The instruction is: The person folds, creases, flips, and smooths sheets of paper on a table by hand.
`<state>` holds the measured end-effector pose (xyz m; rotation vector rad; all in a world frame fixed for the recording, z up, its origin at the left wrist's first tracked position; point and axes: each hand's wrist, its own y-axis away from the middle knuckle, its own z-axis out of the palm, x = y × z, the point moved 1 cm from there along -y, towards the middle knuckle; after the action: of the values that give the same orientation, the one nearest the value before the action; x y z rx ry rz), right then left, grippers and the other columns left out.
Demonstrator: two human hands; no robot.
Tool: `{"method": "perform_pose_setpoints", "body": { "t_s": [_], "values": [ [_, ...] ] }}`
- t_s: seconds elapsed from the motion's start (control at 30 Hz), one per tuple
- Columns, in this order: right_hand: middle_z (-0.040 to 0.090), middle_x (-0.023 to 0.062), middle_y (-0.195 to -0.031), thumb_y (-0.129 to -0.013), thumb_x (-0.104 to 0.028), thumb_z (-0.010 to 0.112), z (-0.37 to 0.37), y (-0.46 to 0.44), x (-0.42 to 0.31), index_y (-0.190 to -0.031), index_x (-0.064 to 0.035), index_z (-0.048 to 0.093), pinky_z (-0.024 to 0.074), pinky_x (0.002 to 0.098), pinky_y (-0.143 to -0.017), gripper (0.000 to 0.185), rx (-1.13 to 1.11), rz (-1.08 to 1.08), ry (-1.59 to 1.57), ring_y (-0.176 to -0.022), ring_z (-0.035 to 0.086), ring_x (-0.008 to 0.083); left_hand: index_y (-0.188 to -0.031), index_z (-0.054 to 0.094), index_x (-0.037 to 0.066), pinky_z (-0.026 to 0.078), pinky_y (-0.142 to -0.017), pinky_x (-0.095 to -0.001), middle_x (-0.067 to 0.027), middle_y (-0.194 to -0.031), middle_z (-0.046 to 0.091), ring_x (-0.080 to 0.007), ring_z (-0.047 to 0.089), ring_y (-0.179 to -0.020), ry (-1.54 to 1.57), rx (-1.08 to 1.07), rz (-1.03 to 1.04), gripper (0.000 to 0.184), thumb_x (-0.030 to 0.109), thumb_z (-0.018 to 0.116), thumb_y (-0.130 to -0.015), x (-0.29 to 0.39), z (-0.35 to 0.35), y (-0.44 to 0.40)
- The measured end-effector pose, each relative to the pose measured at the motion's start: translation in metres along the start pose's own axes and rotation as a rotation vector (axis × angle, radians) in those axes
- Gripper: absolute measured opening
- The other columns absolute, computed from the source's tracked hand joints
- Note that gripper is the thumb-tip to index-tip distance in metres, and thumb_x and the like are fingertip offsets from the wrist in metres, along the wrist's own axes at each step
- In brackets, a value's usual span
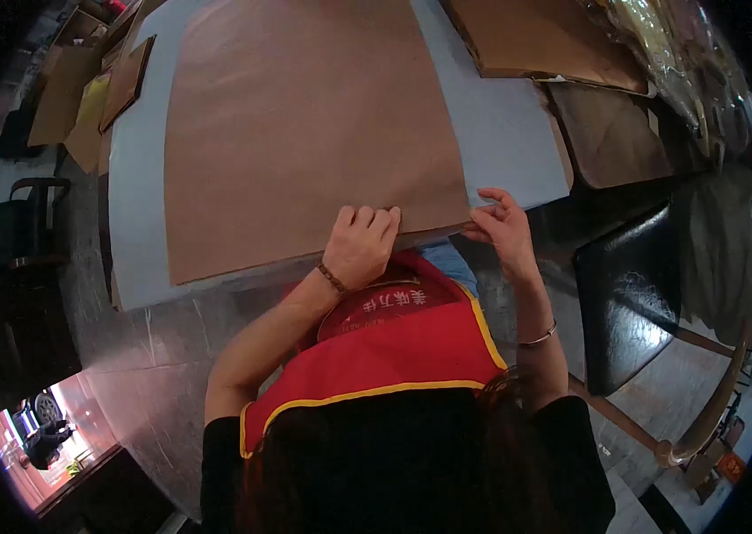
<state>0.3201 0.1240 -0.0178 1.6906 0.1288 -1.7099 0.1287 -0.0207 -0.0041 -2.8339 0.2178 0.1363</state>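
A large sheet of brown paper (305,133) lies over a pale white-blue sheet (140,196) on the table. My left hand (363,240), with a beaded bracelet on the wrist, rests at the near edge of the brown paper, its fingers curled over that edge. At the paper's near right corner, my right hand (501,231) pinches the corner between thumb and finger, the other fingers bent. A thin bangle circles the right wrist. Below the hands is a red apron (376,347) with yellow trim.
Flat cardboard (545,40) lies at the back right beside clear plastic wrapping (661,53). A black-seated chair (630,303) stands at the right. Open cardboard boxes (69,98) and a dark chair (20,222) are at the left. A distant person (42,442) shows at lower left.
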Motion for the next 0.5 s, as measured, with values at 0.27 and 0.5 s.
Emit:
{"method": "perform_pose_setpoints", "body": {
  "t_s": [0.27, 0.5],
  "values": [
    [0.06, 0.0087, -0.087, -0.084, -0.008, 0.061, 0.0001, 0.0004, -0.0009, -0.119, 0.0007, 0.044, 0.0534, 0.0227, -0.069, 0.04, -0.012, -0.016, -0.021, -0.078, 0.062, 0.0132, -0.108, 0.057, -0.001, 0.036, -0.069, -0.0327, -0.0054, -0.084, 0.05, -0.0189, 0.048, -0.077, 0.011, -0.017, -0.009, 0.037, 0.016, 0.051, -0.077, -0.0005, 0.001, 0.0024],
    [0.06, 0.0082, -0.087, -0.084, -0.008, 0.061, 0.0003, 0.0007, 0.0025, -0.119, 0.0011, 0.044, 0.0529, 0.0237, -0.07, 0.04, 0.0, -0.032, 0.025, -0.079, 0.062, 0.0134, -0.108, 0.058, 0.0, 0.037, -0.069, -0.033, -0.0055, -0.083, 0.05, -0.0195, 0.048, -0.076, 0.037, 0.013, -0.005, 0.036, 0.016, 0.051, -0.077, -0.001, -0.0008, 0.0016]
  ]
}}
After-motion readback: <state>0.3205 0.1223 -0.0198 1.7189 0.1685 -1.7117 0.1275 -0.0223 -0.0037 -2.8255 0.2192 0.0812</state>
